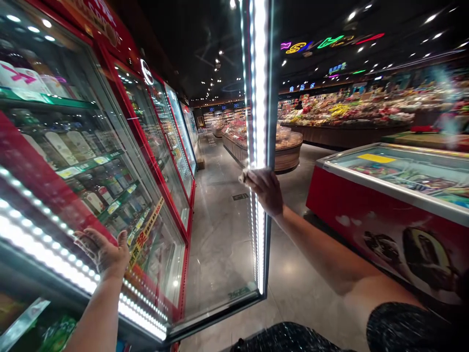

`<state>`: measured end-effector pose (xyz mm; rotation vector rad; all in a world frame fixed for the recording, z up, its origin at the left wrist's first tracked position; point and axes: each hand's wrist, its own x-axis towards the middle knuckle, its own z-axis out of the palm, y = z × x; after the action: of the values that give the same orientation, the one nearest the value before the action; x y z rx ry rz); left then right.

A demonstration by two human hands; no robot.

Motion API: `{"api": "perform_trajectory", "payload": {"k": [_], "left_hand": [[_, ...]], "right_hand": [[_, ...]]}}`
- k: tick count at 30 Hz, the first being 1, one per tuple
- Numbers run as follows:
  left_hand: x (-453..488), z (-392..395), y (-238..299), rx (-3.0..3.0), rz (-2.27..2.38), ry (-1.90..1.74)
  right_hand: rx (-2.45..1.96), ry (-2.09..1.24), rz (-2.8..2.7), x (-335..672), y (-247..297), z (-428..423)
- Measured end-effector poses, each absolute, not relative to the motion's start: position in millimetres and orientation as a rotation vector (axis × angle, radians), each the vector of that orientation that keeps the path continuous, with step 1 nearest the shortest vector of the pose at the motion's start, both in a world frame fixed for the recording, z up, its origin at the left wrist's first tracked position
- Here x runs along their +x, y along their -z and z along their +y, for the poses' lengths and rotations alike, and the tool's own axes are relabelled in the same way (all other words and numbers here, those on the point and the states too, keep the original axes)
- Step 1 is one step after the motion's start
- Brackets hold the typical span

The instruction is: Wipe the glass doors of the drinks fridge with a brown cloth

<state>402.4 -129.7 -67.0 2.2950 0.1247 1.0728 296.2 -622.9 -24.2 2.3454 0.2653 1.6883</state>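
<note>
A glass cooler door (220, 264) stands swung open in front of me, with a bright light strip (259, 122) running down its outer edge. My right hand (266, 190) is closed around that lit edge at about mid height. Something pale shows at its fingertips; I cannot tell whether it is a small item or a reflection. On the left, my left hand (106, 249) has its fingers apart and holds nothing. It is nearest the door's inner side and a second slanting light strip (47, 244); whether it touches the glass is unclear.
Red-framed coolers (146, 132) with shelves of bottles line the left side. A red chest freezer (351, 195) with a glass top stands on the right. Produce displays (340, 110) fill the back right. Grey floor (216, 210) runs along the aisle.
</note>
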Motion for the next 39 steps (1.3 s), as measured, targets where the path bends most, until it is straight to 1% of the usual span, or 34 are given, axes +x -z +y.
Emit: {"api": "perform_trajectory", "payload": {"k": [2,3,5,7,10,12,15,18,20,24,26,28,30,31,32,34,37,39], "left_hand": [[400.7,-133.6,71.2,2.281,0.121,-1.067],[399.6,-135.2,73.1,2.278,0.119,-1.054],[397.3,-137.5,76.3,2.275,0.112,-1.014],[395.2,-138.8,78.6,2.273,0.107,-0.967],[393.7,-138.9,80.7,2.273,0.122,-0.909],[393.7,-137.9,82.0,2.282,0.139,-0.888],[394.2,-135.1,83.8,2.301,0.152,-0.878],[393.8,-132.4,84.4,2.305,0.152,-0.877],[393.3,-131.3,84.0,2.302,0.149,-0.872],[393.2,-131.1,84.2,2.272,0.124,-0.905],[393.0,-132.3,86.0,2.245,0.117,-0.929],[392.1,-134.0,89.4,2.214,0.128,-0.938],[390.8,-135.6,94.0,2.178,0.13,-0.94],[390.2,-136.2,96.6,2.159,0.124,-0.939],[389.9,-136.5,99.2,2.14,0.119,-0.939],[389.7,-136.5,103.8,2.105,0.112,-0.935],[390.5,-135.5,108.0,2.079,0.106,-0.945],[390.7,-134.8,108.8,2.083,0.093,-0.95]], "right_hand": [[2.404,-1.605,0.324,284.1,68.2,-621.1],[2.424,-1.632,0.307,280.2,85.9,-619.5],[2.454,-1.665,0.286,279.6,99.1,-616.2],[2.436,-1.738,0.243,289.1,80.0,-612.7],[2.393,-1.857,0.151,310.8,29.4,-603.9],[2.385,-1.885,0.161,319.5,15.9,-594.6],[2.427,-1.865,0.358,317.6,41.3,-581.5],[2.536,-1.777,0.495,313.5,70.0,-579.1],[2.583,-1.761,0.525,318.6,62.8,-582.8],[2.587,-1.927,0.437,341.2,16.7,-585.2],[2.587,-1.967,0.439,345.2,13.5,-579.0],[2.598,-1.885,0.571,340.6,30.0,-569.8],[2.558,-1.67,0.879,333.1,51.3,-562.1],[2.554,-1.544,0.963,330.7,57.6,-559.7],[2.55,-1.511,0.973,330.1,58.8,-558.2],[2.572,-1.609,0.811,335.1,46.2,-556.3],[2.566,-1.923,0.467,350.2,15.5,-547.8],[2.527,-2.021,0.44,354.9,12.2,-535.3]]}}
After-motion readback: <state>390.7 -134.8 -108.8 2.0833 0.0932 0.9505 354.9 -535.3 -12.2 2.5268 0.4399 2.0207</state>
